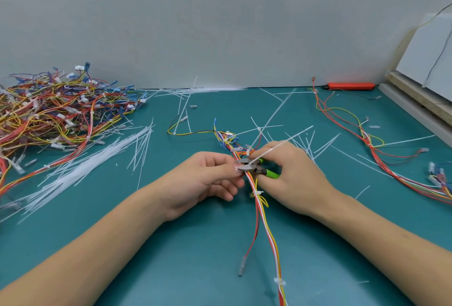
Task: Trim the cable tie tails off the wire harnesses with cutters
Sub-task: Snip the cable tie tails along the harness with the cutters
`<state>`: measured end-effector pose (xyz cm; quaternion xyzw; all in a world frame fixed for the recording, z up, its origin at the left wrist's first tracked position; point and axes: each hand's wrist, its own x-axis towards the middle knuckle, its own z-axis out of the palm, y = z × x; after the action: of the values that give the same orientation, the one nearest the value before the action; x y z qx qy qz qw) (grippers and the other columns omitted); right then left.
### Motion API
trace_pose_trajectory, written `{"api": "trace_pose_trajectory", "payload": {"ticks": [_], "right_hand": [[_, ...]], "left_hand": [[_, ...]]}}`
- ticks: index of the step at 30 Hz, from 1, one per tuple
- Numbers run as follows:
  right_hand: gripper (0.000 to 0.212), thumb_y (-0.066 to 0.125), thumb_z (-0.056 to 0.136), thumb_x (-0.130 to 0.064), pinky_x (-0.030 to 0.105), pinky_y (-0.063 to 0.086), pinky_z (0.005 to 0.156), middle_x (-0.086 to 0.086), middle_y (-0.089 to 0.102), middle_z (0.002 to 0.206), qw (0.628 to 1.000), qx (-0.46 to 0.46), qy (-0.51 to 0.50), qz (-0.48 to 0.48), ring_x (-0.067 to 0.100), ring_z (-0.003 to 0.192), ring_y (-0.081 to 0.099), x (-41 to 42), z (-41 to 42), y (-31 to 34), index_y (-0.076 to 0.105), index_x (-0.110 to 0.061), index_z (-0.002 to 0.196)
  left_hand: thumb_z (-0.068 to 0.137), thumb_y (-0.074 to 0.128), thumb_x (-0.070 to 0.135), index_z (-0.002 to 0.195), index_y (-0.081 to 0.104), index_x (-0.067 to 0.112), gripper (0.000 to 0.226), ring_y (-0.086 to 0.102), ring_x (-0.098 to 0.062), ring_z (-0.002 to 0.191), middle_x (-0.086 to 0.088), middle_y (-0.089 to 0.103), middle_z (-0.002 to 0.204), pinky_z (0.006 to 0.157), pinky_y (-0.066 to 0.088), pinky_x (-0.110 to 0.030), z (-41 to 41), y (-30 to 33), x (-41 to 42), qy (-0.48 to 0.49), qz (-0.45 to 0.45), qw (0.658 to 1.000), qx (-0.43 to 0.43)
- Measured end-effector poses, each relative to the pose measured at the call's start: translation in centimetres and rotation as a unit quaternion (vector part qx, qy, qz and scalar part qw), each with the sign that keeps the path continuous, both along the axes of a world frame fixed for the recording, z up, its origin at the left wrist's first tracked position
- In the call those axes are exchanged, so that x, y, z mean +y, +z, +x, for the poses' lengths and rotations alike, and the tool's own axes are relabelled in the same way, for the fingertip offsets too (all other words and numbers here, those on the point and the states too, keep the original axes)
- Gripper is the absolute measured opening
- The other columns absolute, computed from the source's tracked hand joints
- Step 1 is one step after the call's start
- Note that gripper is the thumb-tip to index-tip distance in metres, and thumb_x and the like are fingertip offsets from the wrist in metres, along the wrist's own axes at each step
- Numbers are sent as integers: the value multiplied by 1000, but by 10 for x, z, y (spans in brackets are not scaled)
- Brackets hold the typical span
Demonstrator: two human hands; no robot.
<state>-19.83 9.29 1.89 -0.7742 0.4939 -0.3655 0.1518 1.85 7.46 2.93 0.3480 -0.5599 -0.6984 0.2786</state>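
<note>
Fingers of two hands hold one harness, one cutters.

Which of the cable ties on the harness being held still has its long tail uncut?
The tie at the cutters, whose white tail slants up over the right hand. The ties nearer the person show only stubs.

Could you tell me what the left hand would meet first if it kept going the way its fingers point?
Most likely the cutters: the left hand points right, fingertips already at the harness beside the blades.
</note>
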Motion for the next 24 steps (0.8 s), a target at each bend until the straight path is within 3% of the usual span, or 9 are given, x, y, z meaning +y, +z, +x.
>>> {"api": "trace_pose_trajectory", "payload": {"ticks": [4,10,13,15,17,20,24], "right_hand": [[43,51,74,-44,35,52,96,-20,70,103,1000,15,-5,18,9,108,60,-1,-1,-1,78,-36,107],[36,53,75,-40,33,51,89,-17,70,96,999,31,2,27,8,100,61,0,-2,3,71,-46,105],[27,57,76,-35,36,52,80,-12,67,85,999,37,3,34,10,89,61,0,0,4,70,-52,92],[21,53,74,-40,41,52,69,-6,64,75,998,43,-22,42,14,77,59,-1,-1,2,71,-35,83],[36,46,71,-49,43,51,65,-1,62,70,997,47,-47,49,20,71,57,0,-1,0,69,-23,80],[42,40,69,-49,40,50,62,1,60,67,995,65,-64,41,21,68,55,2,-1,-2,68,-18,79],[35,47,73,-43,41,50,63,0,61,67,996,57,-64,35,18,69,54,2,-1,-1,68,-16,76]], "left_hand": [[89,70,21,94,70,7,15,63,-15,68,-11,69,84,63,55,-22,0,-2,-2,-3,-1,1000,-3],[89,69,21,96,68,4,18,62,-16,68,-12,69,84,62,55,-22,0,-2,-1,-2,-1,1000,-6],[88,69,21,95,68,5,17,62,-16,68,-13,69,85,62,55,-22,0,-2,-1,0,-2,1000,-8],[88,69,22,93,69,7,15,62,-16,67,-13,69,84,62,55,-22,0,-1,-1,2,-2,1000,-3],[89,69,23,92,71,9,15,61,-16,67,-12,68,84,62,55,-22,-1,0,-1,2,-5,1000,-1],[91,68,25,91,71,12,13,61,-16,68,-11,68,85,63,54,-22,-2,1,2,-4,-13,1000,-2],[90,69,25,94,70,10,16,62,-16,68,-10,69,85,62,55,-22,-2,1,1,1,-9,1000,-3]]}}
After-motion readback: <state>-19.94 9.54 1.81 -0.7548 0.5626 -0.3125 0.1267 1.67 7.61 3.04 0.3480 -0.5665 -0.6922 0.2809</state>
